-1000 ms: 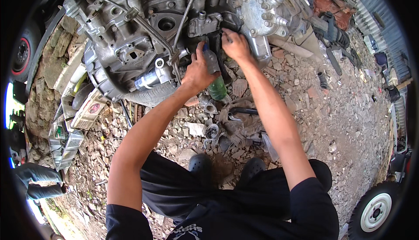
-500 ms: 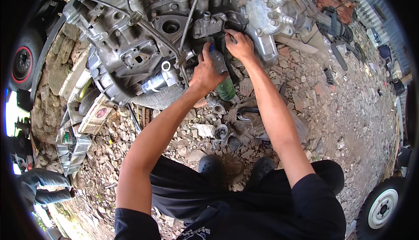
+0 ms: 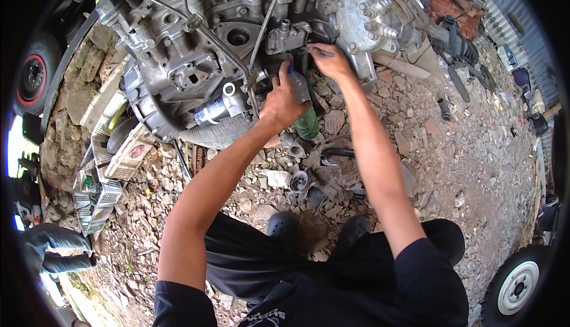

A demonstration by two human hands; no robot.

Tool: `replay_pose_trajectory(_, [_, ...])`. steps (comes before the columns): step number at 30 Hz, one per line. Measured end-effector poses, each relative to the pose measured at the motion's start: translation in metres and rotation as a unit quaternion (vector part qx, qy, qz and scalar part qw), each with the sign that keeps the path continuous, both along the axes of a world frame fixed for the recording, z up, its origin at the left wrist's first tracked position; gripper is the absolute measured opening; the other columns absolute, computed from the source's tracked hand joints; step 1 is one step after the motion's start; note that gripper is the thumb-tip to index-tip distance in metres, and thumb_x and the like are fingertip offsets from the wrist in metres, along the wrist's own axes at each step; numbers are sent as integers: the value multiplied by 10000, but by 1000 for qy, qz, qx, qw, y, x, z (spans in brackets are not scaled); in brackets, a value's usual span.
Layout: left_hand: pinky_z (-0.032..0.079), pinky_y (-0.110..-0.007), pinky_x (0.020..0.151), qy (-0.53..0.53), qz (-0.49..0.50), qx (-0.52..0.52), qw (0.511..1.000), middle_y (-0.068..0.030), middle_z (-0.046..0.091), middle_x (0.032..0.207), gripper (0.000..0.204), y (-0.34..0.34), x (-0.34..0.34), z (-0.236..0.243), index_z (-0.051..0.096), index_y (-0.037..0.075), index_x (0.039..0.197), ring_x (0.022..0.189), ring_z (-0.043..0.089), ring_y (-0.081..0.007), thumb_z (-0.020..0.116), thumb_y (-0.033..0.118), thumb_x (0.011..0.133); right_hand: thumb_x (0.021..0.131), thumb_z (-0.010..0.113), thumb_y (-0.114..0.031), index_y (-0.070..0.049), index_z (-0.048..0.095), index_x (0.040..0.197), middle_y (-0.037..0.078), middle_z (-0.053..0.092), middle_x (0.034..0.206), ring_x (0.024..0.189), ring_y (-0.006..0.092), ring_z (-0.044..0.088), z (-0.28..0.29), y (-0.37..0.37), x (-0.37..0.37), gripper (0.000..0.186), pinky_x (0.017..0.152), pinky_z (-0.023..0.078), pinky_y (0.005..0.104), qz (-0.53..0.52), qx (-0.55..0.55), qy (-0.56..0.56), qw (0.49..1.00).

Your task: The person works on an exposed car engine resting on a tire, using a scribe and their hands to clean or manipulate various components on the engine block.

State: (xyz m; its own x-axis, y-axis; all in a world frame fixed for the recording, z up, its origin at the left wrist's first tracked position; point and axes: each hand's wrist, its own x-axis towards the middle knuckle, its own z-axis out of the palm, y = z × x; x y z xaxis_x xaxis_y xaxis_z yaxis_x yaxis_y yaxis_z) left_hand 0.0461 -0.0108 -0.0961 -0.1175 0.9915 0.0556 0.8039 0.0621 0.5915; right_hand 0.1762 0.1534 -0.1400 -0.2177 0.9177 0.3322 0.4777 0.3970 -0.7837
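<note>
Nearest to the person, two dark clog shoes with holes (image 3: 282, 226) stand on the ground of broken stones and brown earth (image 3: 451, 208). Just beyond them lies a crumpled brown-grey cloth (image 3: 332, 175), with a black curved bar (image 3: 338, 153) on it; at its left side is a small round metal part (image 3: 298, 180). Farther on is the clear plastic bottle with green lower part and blue top (image 3: 307, 124), which is in front of the large grey metal engine (image 3: 184, 65). The left hand (image 3: 286, 102) is half curled around the upper part of this bottle and has hold of it. The right hand (image 3: 331, 61) is near the engine, to the right of the bottle top, with its fingers partly extended; whether it grips something, I cannot tell. On the left, a white plastic crate (image 3: 129, 153) leans near the stones. At the far right side there is a sheet of grey-blue corrugated metal (image 3: 531, 36), bent by the lens.
</note>
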Motion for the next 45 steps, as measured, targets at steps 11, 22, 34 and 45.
replay_pose_trajectory(11, [503, -536, 980, 7, 2, -18, 1000, -385, 436, 1353, 1187, -6, -10, -5, -3, 136, 1537, 1114, 582, -539, 847, 262, 719, 922, 597, -321, -171, 748, 1091, 145, 708, 1124, 1079, 334, 669, 3, -17, -29, 272, 959, 519, 388, -122, -10, -69, 990])
replay_pose_trajectory(22, [506, -550, 972, -1, -4, -16, 1000, -387, 430, 1347, 1178, -5, 0, -3, 8, 143, 1537, 1109, 583, -545, 846, 245, 715, 920, 602, -357, -186, 735, 1140, 161, 707, 1132, 1091, 336, 669, -3, -2, -2, 309, 973, 511, 372, -58, -14, 12, 998])
replay_pose_trajectory(34, [524, -547, 958, 3, 5, -15, 1000, -344, 415, 1358, 1196, 1, 0, -3, 10, 171, 1546, 1091, 601, -527, 861, 235, 709, 915, 604, -333, -143, 755, 1077, 183, 719, 1056, 1013, 384, 678, -5, 1, -1, 291, 933, 529, 451, -92, 54, 41, 993])
replay_pose_trajectory(45, [535, -544, 941, -2, 21, -7, 1000, -345, 430, 1350, 1192, 2, -7, -7, 15, 185, 1540, 1073, 609, -533, 861, 234, 702, 922, 607, -289, -142, 734, 1134, 176, 729, 993, 936, 402, 688, 10, -41, -24, 288, 911, 536, 451, -76, 62, -60, 993])
